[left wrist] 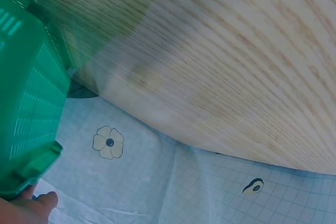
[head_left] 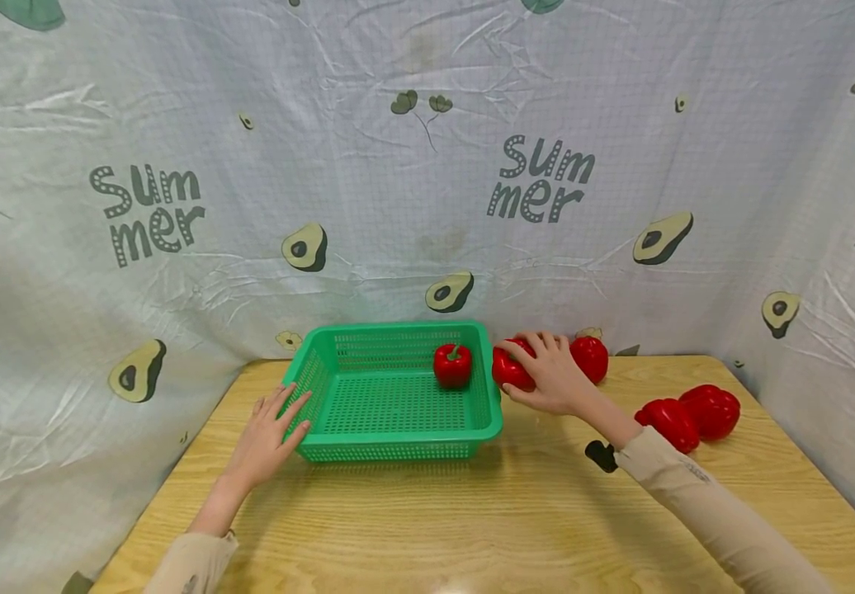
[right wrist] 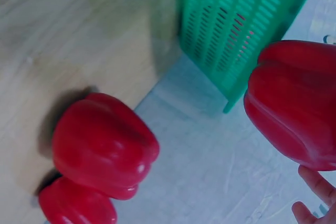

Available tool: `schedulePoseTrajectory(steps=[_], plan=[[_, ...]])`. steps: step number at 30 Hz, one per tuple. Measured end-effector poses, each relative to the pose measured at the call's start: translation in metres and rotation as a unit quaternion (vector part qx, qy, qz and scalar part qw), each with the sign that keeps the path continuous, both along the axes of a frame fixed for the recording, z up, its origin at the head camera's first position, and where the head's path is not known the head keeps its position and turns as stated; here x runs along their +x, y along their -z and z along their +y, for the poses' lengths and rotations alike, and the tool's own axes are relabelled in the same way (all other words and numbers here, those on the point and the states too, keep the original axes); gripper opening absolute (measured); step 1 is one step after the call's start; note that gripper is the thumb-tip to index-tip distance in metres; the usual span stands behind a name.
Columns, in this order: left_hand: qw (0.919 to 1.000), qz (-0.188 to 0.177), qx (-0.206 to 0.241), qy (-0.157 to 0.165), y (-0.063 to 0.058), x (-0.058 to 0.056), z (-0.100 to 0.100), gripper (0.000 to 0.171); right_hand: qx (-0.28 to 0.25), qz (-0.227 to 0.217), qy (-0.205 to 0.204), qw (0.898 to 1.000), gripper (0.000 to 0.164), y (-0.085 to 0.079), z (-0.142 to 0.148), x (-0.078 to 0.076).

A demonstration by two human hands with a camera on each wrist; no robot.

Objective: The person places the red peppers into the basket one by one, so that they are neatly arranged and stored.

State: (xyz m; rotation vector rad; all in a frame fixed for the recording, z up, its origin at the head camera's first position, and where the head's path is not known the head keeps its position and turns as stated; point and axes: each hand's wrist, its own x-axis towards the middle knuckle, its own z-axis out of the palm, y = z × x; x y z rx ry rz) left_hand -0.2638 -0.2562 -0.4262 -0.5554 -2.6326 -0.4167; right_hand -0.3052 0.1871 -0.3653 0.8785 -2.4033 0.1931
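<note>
My right hand (head_left: 552, 378) grips a red bell pepper (head_left: 514, 367) just outside the right wall of a green plastic basket (head_left: 398, 439). In the right wrist view this bell pepper (right wrist: 294, 106) hangs above the table, with fingertips (right wrist: 318, 186) against it. Inside the basket, near its right end, another bell pepper (head_left: 451, 368) stands with its stem up. My left hand (head_left: 260, 445) is at the basket's left side, fingers spread over the rim. The left wrist view catches only part of this hand (left wrist: 31, 209) by the basket's edge.
Behind my right hand lies a bell pepper (head_left: 591, 360). Two more bell peppers, one (head_left: 668, 424) touching the other (head_left: 711, 411), rest at the table's right. A printed cloth (head_left: 368, 190) hangs around the wooden table (head_left: 427, 520).
</note>
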Motion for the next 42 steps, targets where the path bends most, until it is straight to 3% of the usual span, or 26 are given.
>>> schedulePoseTrajectory(steps=[15, 42], plan=[[1.0, -0.004, 0.004, 0.005, -0.002, 0.001, -0.001, 0.047, -0.015, -0.005, -0.017, 1.0, 0.053, -0.013, -0.025, -0.013], [0.9999, -0.012, 0.006, 0.002, -0.002, 0.003, 0.0, 0.048, 0.031, -0.068, -0.012, 0.997, 0.052, 0.009, -0.061, -0.025]])
